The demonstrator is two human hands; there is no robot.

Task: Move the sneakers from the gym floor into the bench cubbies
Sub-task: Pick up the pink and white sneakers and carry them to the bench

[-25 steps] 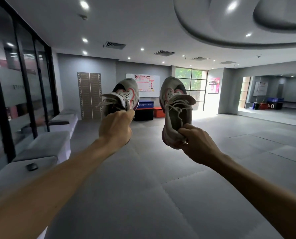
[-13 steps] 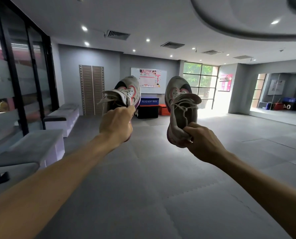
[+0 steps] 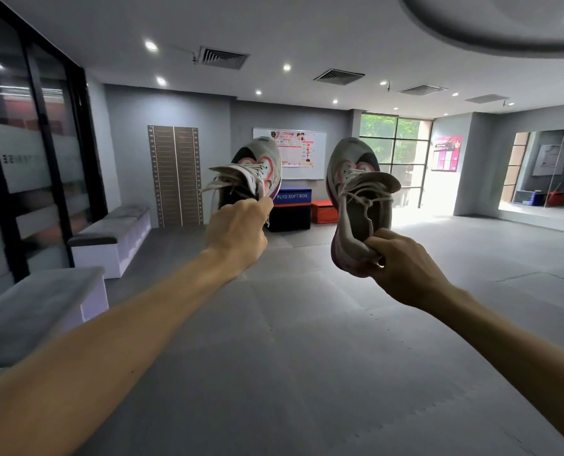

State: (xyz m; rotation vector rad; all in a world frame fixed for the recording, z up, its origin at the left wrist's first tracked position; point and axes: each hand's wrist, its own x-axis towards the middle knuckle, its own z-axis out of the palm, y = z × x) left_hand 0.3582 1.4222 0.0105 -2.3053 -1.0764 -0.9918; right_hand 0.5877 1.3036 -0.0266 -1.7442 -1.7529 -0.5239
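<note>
Hands: left hand (image 3: pixel 238 232) grips left sneaker (image 3: pixel 257 174), right hand (image 3: pixel 402 264) pinches right sneaker (image 3: pixel 356 205) | both aloft | advice: keep heel grips firm, turn toward benches (image 3: pixel 109 238), mind dangling laces.

Left hand (image 3: pixel 238 230) and right hand (image 3: pixel 405 268) each hold a sneaker (image 3: pixel 257 169) aloft.

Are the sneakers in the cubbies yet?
No. Each hand, left and right, holds a sneaker in the air.

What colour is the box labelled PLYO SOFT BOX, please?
The box is blue on top, black below, seen in the head view.
</note>
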